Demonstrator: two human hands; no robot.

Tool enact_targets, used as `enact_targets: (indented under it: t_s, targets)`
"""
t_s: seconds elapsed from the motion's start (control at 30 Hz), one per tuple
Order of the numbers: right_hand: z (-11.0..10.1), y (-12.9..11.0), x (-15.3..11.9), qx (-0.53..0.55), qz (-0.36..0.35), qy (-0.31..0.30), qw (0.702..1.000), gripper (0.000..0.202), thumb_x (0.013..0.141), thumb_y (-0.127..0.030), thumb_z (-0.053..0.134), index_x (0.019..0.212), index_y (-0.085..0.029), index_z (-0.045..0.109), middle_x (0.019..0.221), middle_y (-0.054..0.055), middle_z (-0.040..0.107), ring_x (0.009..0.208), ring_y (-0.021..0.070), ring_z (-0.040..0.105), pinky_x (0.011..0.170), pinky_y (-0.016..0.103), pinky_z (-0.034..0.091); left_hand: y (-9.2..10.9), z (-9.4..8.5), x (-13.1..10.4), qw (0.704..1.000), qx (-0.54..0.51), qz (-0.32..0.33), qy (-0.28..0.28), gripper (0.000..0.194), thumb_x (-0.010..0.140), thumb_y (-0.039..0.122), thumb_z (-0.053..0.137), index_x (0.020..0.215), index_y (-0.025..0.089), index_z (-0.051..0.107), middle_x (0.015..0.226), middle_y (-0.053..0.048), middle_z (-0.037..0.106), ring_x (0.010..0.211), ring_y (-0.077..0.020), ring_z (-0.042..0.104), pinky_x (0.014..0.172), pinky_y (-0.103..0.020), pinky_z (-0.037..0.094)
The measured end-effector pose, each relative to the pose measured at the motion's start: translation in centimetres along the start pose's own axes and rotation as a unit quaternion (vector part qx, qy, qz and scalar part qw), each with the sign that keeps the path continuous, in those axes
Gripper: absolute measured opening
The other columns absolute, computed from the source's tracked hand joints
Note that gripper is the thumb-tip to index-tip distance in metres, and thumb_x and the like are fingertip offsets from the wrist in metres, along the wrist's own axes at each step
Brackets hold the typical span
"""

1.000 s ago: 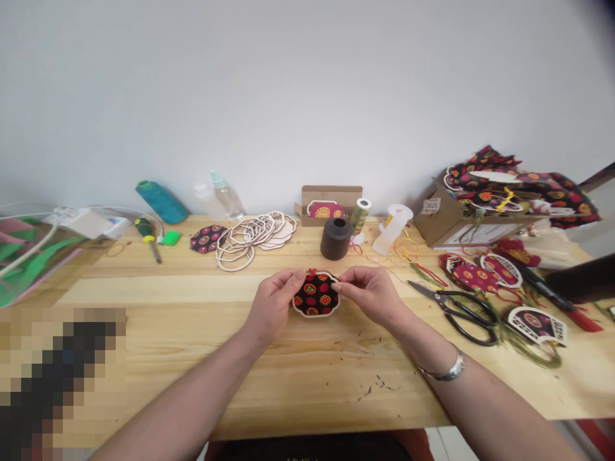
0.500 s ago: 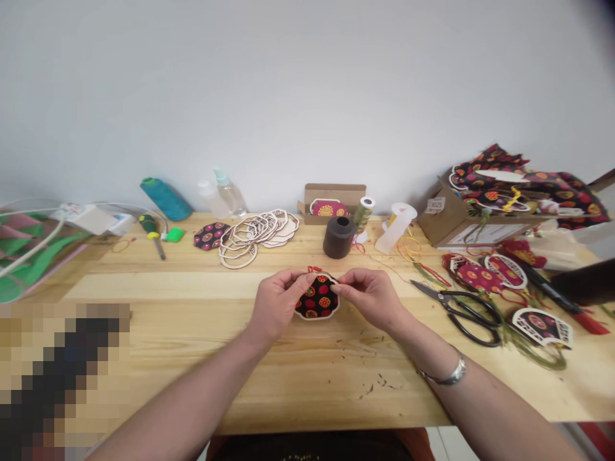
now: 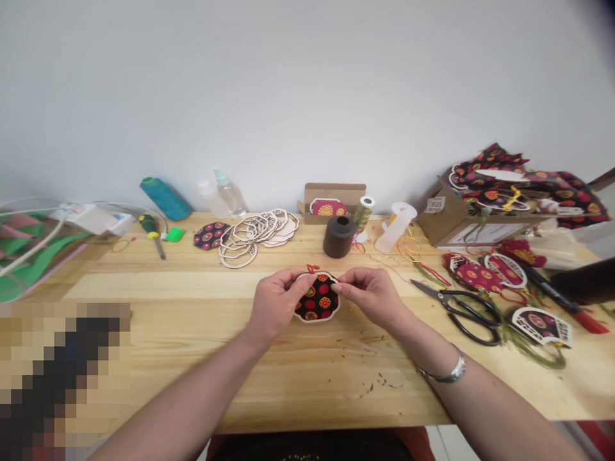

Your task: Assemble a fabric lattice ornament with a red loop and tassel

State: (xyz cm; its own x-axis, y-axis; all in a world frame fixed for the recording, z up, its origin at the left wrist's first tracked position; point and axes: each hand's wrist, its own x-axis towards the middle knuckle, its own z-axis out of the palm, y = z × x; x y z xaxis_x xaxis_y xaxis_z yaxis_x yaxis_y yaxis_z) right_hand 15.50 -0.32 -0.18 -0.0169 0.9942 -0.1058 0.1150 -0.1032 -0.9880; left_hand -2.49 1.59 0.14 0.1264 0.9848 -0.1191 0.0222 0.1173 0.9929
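Between my hands, above the table's middle, is a fabric-covered ornament (image 3: 318, 301). It has black cloth with red and orange flower patterns inside a pale scalloped wooden rim. My left hand (image 3: 278, 298) grips its upper left side, thumb across the front. With thumb and forefinger together, my right hand (image 3: 368, 294) pinches the upper right edge. A red cord (image 3: 312, 269) sticks up from the ornament's top. The fingers behind the ornament are hidden.
Black-handled scissors (image 3: 464, 310) lie right of my hands, beside finished ornaments (image 3: 541, 325). Behind stand a black thread cone (image 3: 339, 237) and a small cardboard box (image 3: 335, 192). Wooden cutouts (image 3: 240, 256), a screwdriver (image 3: 152, 235) and a teal thread cone (image 3: 166, 198) lie left. A fuller box (image 3: 446, 221) stands right.
Both hands keep the same grip. The ornament has shifted very slightly, and the red cord at its top stands a little higher. Everything else looks unmoved.
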Motion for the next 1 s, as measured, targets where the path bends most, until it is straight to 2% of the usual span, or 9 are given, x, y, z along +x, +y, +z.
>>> enact_targets:
  t_s: [0.43, 0.63, 0.8, 1.0]
  targets:
    - [-0.37, -0.11, 0.27, 0.01, 0.013, 0.007, 1.0, 0.025, 0.063, -0.041, 0.074, 0.064, -0.016, 0.067, 0.061, 0.002, 0.067, 0.054, 0.0107, 0.054, 0.054, 0.025, 0.043, -0.46, -0.05, 0.4, 0.997, -0.061, -0.039, -0.038, 0.038, 0.06, 0.036, 0.082, 0.089, 0.014, 0.072, 0.079, -0.004, 0.076, 0.07, -0.0167, 0.068, 0.069, -0.028, 0.057]
    - [-0.5, -0.36, 0.36, 0.011, 0.014, 0.008, 1.0, 0.024, 0.062, -0.039, 0.074, 0.063, -0.016, 0.067, 0.06, 0.001, 0.066, 0.053, 0.0104, 0.053, 0.053, 0.025, 0.043, -0.31, 0.0, 0.33, 0.995, -0.068, -0.048, -0.046, 0.041, 0.061, 0.037, 0.082, 0.093, 0.014, 0.072, 0.082, -0.005, 0.076, 0.073, -0.0181, 0.069, 0.07, -0.029, 0.057]
    - [-0.48, -0.36, 0.39, 0.019, 0.019, 0.007, 1.0, 0.023, 0.062, -0.038, 0.074, 0.063, -0.016, 0.067, 0.061, 0.002, 0.067, 0.053, 0.0102, 0.053, 0.054, 0.024, 0.042, -0.58, -0.24, 0.21, 0.994, -0.082, -0.033, -0.06, 0.037, 0.069, 0.042, 0.076, 0.095, 0.015, 0.073, 0.091, -0.007, 0.076, 0.08, -0.0181, 0.069, 0.076, -0.027, 0.055]
    - [-0.38, -0.44, 0.25, 0.01, 0.017, 0.011, 1.0, 0.021, 0.063, -0.036, 0.073, 0.062, -0.016, 0.067, 0.06, 0.001, 0.066, 0.053, 0.0093, 0.051, 0.053, 0.024, 0.04, -0.68, -0.34, 0.24, 0.996, -0.071, -0.031, -0.046, 0.037, 0.068, 0.044, 0.076, 0.093, 0.015, 0.074, 0.091, -0.008, 0.076, 0.081, -0.0193, 0.069, 0.076, -0.028, 0.055]
